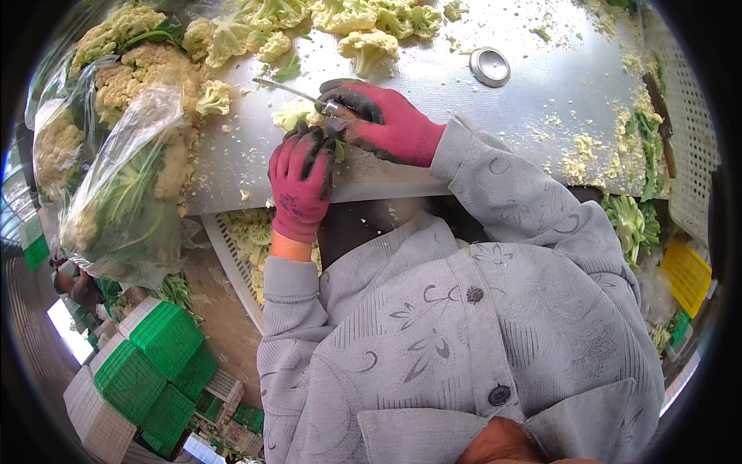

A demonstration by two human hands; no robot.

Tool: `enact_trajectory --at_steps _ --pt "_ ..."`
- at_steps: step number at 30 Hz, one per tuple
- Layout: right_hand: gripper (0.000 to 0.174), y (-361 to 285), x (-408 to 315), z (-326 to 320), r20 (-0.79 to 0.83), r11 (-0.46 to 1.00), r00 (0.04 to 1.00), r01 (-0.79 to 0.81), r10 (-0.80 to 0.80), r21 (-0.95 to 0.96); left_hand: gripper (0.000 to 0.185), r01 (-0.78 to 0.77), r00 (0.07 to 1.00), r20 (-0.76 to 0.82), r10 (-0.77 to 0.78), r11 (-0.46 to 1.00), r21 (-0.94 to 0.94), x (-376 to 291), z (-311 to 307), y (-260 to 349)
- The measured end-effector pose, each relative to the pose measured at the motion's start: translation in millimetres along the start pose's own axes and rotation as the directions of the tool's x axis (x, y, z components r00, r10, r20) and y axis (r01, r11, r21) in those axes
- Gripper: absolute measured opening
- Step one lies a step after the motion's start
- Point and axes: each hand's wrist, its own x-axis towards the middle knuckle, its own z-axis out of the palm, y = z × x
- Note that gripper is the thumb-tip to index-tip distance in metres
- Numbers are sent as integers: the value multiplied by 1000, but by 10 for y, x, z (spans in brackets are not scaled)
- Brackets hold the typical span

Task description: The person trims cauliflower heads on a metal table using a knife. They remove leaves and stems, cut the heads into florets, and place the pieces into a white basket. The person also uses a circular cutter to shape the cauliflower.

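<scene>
My right hand (385,122), in a red glove with black palm and fingers, grips the handle of a knife (293,91). The thin blade points left over the metal table top (440,168). Close below it, my left hand (302,174), gloved alike, rests its fingers on a cauliflower floret (294,115) near the table's front edge. Fingers of both gloves hide part of this floret, and whether the left hand grips it firmly is hard to tell. Several cut florets (368,49) lie beyond my hands.
Plastic-wrapped cauliflower heads (127,174) are heaped at the left. A round metal dish-like object (490,65) sits toward the back right, among crumbs. Below the table's front edge, a white crate (232,264) holds florets. Green crates (130,374) are stacked on the floor, lower left.
</scene>
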Motion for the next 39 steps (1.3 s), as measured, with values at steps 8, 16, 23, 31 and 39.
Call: enact_trajectory --at_steps 8,16,23,31,39 --pt "38 25 -176 -3 -23 954 993 -121 120 -276 37 307 856 -332 -396 907 -289 18 -67 302" --pt "41 -125 -207 11 11 876 989 -126 148 -465 53 453 850 -28 -526 758 -470 -22 63 -157" --pt "37 -556 -540 60 19 801 983 -137 182 -583 51 458 833 -169 -527 827 -325 19 184 -55" --pt "33 -491 -556 123 19 707 966 -175 257 -685 43 519 823 -131 -553 825 -223 113 140 -3" --pt "33 -64 -353 24 39 683 959 -172 282 -710 59 547 814 -87 -575 808 -220 163 207 -160"
